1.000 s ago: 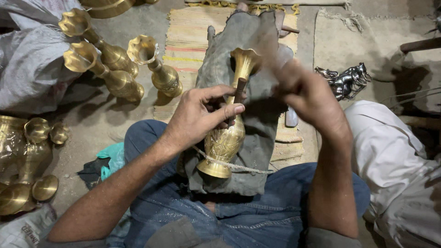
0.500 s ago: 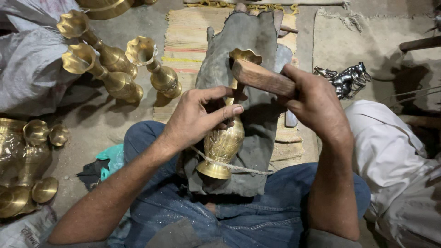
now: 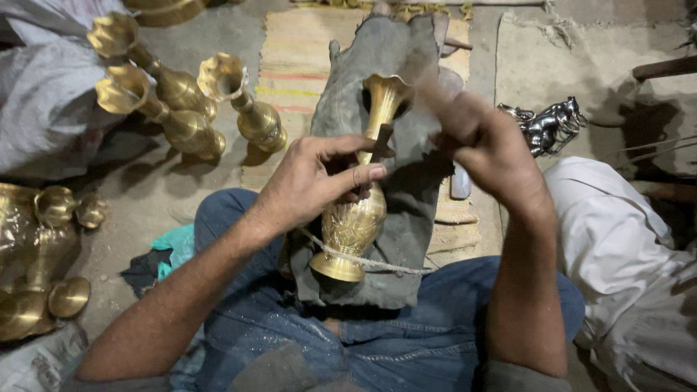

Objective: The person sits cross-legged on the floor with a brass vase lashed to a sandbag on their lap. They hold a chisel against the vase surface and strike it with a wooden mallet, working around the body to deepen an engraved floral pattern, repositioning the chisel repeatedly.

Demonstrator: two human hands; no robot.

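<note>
**One brass vase in the lap, three more standing by**

The left hand point(image 3: 316, 185) is wrapping its fingers around the neck of a brass vase point(image 3: 356, 218) and pinching a short dark tool point(image 3: 379, 141) against it with the thumb. The vase is lying across the lap on a grey cloth point(image 3: 396, 65), foot toward 6 o'clock, flared mouth toward 12. A thin cord point(image 3: 377, 263) is crossing just above its foot.

The right hand point(image 3: 486, 141) is hovering at 3 o'clock of the vase's mouth, blurred (whether it is closed on anything cannot be told).

At 10 o'clock three more brass vases point(image 3: 181, 101) are resting on the floor, close together. At 8 o'clock a cluster of brass pieces point(image 3: 43, 254) is sitting at the frame's edge, too crowded to count. At 2 o'clock one silver-coloured figurine point(image 3: 548, 123) is lying on the ground. A striped mat point(image 3: 287, 80) is showing beneath the cloth.
</note>
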